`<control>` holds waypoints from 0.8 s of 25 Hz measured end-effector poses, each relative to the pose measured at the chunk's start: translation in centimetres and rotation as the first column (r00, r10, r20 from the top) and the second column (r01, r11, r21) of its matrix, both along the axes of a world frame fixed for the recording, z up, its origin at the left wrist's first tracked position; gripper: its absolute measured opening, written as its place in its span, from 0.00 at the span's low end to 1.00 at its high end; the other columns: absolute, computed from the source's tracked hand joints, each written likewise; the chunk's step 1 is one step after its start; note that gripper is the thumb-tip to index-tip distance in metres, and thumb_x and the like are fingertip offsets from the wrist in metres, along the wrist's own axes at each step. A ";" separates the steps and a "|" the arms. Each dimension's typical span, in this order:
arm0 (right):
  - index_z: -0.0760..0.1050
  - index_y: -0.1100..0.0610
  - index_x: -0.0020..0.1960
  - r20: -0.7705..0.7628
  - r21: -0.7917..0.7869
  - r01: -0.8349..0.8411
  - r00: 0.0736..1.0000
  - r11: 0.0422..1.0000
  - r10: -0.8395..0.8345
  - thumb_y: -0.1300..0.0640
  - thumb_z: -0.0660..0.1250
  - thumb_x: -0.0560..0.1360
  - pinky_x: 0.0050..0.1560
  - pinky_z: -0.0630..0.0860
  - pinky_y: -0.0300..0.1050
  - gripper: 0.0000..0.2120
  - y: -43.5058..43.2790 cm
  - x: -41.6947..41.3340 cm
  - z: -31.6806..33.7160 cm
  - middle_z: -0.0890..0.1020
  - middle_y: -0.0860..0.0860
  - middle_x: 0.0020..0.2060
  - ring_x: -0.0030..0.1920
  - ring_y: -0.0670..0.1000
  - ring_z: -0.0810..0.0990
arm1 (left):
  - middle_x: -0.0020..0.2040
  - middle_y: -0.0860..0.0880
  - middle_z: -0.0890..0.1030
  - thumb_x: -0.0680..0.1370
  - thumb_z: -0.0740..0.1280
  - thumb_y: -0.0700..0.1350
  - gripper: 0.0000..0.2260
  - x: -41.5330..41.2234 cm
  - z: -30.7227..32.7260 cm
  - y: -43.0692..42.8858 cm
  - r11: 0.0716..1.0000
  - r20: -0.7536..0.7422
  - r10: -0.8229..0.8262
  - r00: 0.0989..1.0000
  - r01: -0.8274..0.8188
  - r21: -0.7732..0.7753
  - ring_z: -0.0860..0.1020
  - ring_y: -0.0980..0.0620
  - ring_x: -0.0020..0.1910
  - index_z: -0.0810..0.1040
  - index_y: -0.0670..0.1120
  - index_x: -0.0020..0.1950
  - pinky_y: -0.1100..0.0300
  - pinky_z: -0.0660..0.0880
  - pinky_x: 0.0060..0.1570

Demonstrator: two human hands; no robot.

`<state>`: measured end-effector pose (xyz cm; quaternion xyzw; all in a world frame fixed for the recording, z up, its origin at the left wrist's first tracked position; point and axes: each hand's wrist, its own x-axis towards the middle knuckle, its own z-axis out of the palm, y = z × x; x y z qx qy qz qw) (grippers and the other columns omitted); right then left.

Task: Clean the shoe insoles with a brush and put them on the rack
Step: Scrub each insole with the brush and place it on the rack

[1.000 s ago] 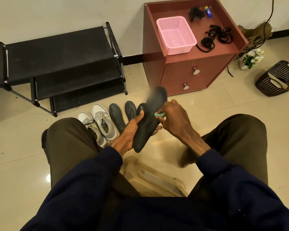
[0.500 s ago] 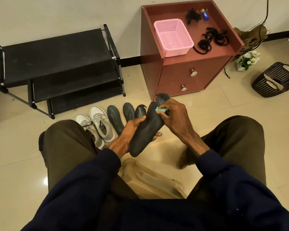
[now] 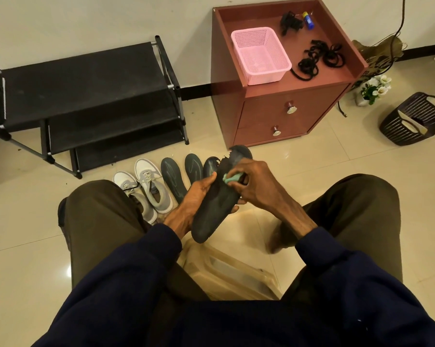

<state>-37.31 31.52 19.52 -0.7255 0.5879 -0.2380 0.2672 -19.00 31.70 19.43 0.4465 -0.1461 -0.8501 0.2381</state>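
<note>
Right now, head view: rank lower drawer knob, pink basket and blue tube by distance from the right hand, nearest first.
1. Lower drawer knob, on the cabinet front, just beyond the right hand gripping the brush.
2. Pink basket, on the cabinet top, front left.
3. Blue tube, cabinet top, back edge near the wall.

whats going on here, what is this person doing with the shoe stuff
A seated person is cleaning a dark insole. The left hand holds it up while the right hand presses a small green brush against its upper part. Three more insoles lie on the floor beside a pair of grey sneakers. No insole shows on the black rack yet.
</note>
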 end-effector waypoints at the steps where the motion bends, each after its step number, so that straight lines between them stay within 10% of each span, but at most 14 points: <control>1: 0.85 0.57 0.54 0.028 0.057 -0.065 0.998 0.996 0.064 0.58 0.78 0.73 0.48 0.81 0.38 0.10 0.3 0.4 0.1 0.84 0.53 0.49 0.47 0.48 0.82 | 0.56 0.36 0.84 0.83 0.62 0.55 0.22 0.0 -0.1 0.0 1.000 0.013 0.013 1.000 -0.013 -0.005 0.85 0.38 0.48 0.75 0.40 0.68 0.45 0.84 0.45; 7: 0.85 0.59 0.51 -0.048 -0.126 0.285 0.955 0.950 -0.292 0.59 0.78 0.73 0.45 0.79 0.41 0.08 -1.1 -1.4 -0.5 0.83 0.54 0.47 0.45 0.49 0.79 | 0.58 0.33 0.82 0.84 0.59 0.56 0.26 0.0 0.1 0.0 0.998 -0.044 -0.054 0.998 0.055 0.016 0.84 0.36 0.47 0.71 0.37 0.72 0.48 0.82 0.43; 12: 0.85 0.56 0.50 0.037 -0.011 0.045 0.998 0.999 -0.045 0.59 0.78 0.72 0.45 0.80 0.37 0.07 0.1 0.7 -0.1 0.83 0.50 0.47 0.44 0.46 0.80 | 0.54 0.36 0.84 0.84 0.60 0.55 0.22 0.0 0.0 0.0 0.998 0.026 -0.040 0.999 0.041 -0.039 0.85 0.38 0.46 0.75 0.40 0.69 0.47 0.83 0.44; 17: 0.83 0.57 0.50 -0.051 -0.095 0.297 0.952 0.950 -0.303 0.57 0.77 0.74 0.43 0.80 0.40 0.07 -0.9 -0.9 -0.5 0.83 0.52 0.47 0.43 0.47 0.78 | 0.56 0.33 0.83 0.84 0.59 0.56 0.24 0.0 0.2 0.0 0.998 -0.021 -0.063 0.998 0.063 0.008 0.85 0.37 0.45 0.73 0.38 0.70 0.49 0.83 0.43; 20: 0.84 0.57 0.51 0.008 -0.011 0.131 0.991 0.991 -0.131 0.58 0.77 0.73 0.44 0.78 0.35 0.08 -0.1 0.2 0.0 0.83 0.51 0.47 0.43 0.46 0.80 | 0.54 0.35 0.84 0.84 0.58 0.56 0.22 0.0 0.2 0.1 0.998 0.005 -0.062 0.998 0.063 -0.023 0.85 0.39 0.45 0.77 0.40 0.65 0.49 0.83 0.42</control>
